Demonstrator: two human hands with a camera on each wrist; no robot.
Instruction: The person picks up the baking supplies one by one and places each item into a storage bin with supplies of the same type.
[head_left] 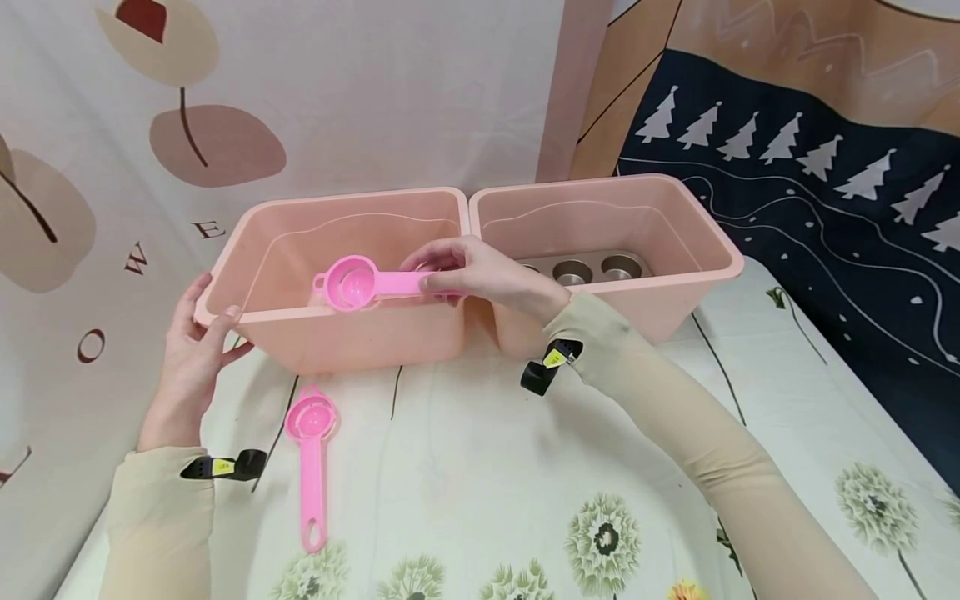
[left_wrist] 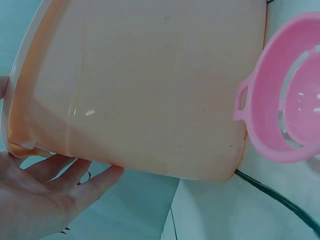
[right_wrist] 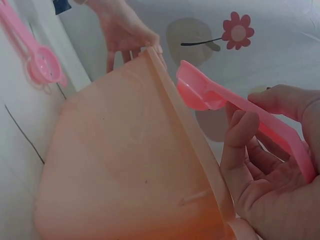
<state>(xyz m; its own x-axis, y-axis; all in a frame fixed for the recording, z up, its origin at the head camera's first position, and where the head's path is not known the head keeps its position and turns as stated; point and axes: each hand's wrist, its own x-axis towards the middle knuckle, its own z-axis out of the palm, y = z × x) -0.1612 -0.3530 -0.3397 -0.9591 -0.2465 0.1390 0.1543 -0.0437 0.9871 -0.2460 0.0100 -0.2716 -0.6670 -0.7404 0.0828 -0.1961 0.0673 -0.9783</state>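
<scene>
One pink plastic slotted-cup spoon (head_left: 386, 284): handle pinched by the right hand (head_left: 486, 271), long axis sideways, cup pointing toward the left hand (head_left: 190, 354). One peach-pink rectangular plastic bin (head_left: 360, 342): below the right hand, rim corner gripped by the left hand. One matching pink spoon (head_left: 312, 467): right of the left wrist, cup pointing away from the person.

Beige sleeves (head_left: 678, 421), black yellow-labelled wrist cameras (head_left: 251, 465)

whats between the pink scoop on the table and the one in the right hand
In the head view, the front wall of the left tub, plus a narrow strip of tablecloth, lies between the table scoop and the held scoop.
</scene>
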